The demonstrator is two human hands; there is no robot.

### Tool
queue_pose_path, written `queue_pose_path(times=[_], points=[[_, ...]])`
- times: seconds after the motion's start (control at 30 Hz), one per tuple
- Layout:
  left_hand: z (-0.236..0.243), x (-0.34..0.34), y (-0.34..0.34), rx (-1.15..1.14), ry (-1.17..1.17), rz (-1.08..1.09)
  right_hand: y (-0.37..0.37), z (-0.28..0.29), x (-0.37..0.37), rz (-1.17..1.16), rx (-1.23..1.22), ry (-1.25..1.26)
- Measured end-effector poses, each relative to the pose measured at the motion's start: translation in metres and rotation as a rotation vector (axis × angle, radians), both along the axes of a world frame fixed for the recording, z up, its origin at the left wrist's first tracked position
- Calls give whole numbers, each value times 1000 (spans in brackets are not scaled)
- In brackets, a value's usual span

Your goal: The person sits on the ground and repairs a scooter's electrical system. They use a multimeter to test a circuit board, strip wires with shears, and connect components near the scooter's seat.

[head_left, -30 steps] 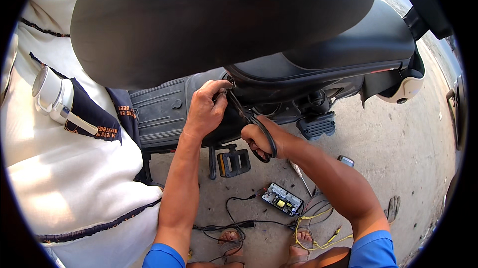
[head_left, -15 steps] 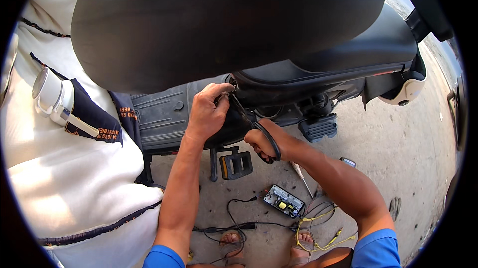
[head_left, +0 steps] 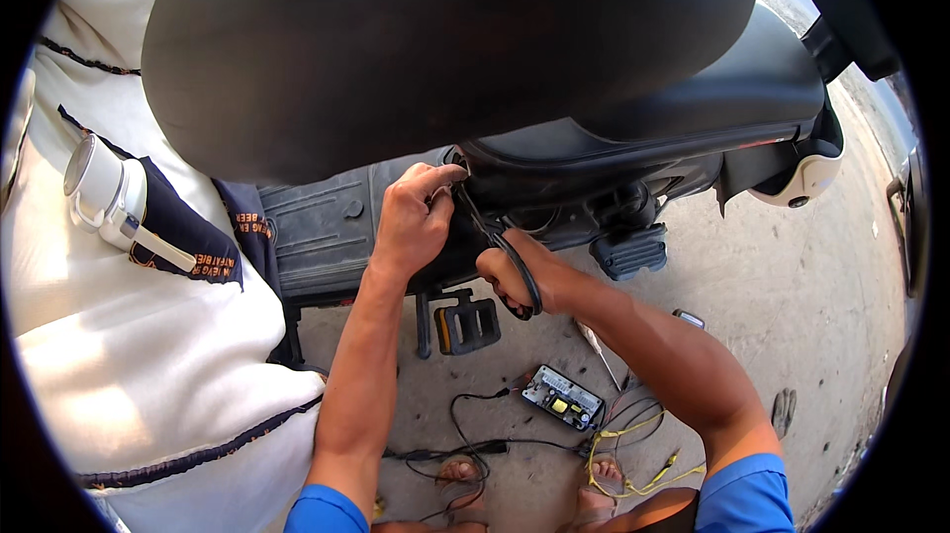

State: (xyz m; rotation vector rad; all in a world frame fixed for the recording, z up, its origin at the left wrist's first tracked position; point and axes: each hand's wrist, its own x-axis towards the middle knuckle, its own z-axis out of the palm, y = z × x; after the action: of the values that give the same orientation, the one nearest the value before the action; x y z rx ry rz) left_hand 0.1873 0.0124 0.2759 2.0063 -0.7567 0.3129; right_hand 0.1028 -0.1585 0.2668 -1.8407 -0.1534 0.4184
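Note:
My right hand (head_left: 512,274) is closed round the black loop handles of a pair of scissors (head_left: 508,251). Their blades point up and left, reaching the fingertips of my left hand (head_left: 417,214). That hand is pinched at the front edge of the opening below the scooter's raised black seat (head_left: 445,48). Whatever lies between its fingers is too small and shadowed to make out. Beneath my left hand stretches the ribbed dark footboard (head_left: 322,226) of the scooter.
A pedal (head_left: 468,326) juts out below the footboard. On the ground lie an opened charger with its circuit board (head_left: 562,396), yellow wires (head_left: 633,479), black cables (head_left: 465,434) and a screwdriver (head_left: 598,350). A pale quilted cover (head_left: 148,355) hangs at left; a white helmet (head_left: 807,177) sits at right.
My right hand has shifted slightly left and up with the scissors, whose blades are nearer my left fingertips. My left hand stays in almost the same place.

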Motion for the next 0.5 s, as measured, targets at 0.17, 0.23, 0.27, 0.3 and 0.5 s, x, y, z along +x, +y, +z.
queue_pose_path(times=[0.17, 0.23, 0.27, 0.3, 0.5], points=[[1, 0, -1, 40, -4, 4, 3, -3, -2, -52, -40, 7], [1, -1, 0, 37, -17, -1, 3, -3, -3, -61, -41, 5], [1, -1, 0, 36, -23, -3, 3, -2, -3, -54, -58, -6], [1, -1, 0, 33, -23, -3, 3, 1, -3, -47, -75, -17], [2, -2, -1, 16, -13, -12, -2, -4, -1, 7, -181, -117]])
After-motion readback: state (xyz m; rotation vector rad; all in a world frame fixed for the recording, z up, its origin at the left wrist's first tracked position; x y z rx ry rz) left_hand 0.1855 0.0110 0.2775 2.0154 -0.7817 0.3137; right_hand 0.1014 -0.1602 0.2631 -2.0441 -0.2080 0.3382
